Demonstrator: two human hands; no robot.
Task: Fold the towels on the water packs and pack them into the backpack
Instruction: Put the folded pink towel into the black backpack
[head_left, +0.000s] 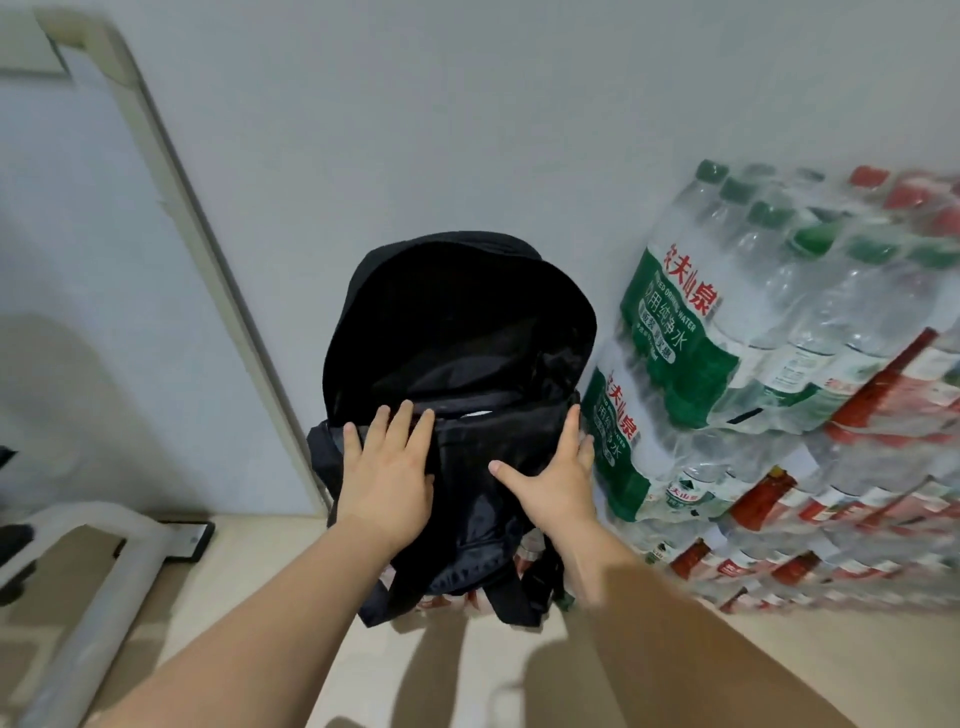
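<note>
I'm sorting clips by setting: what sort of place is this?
Probably a storeroom or spare corner indoors: shrink-wrapped water packs stacked high against a bare white wall, an open black backpack beside them.

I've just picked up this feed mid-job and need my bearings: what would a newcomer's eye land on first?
The black backpack in the centre, its top flap wide open, draws the eye first. The left hand and right hand lie flat on its front, fingers spread. Just right of it rise stacked water packs, green-labelled nearest, red-labelled further right and below.
</note>
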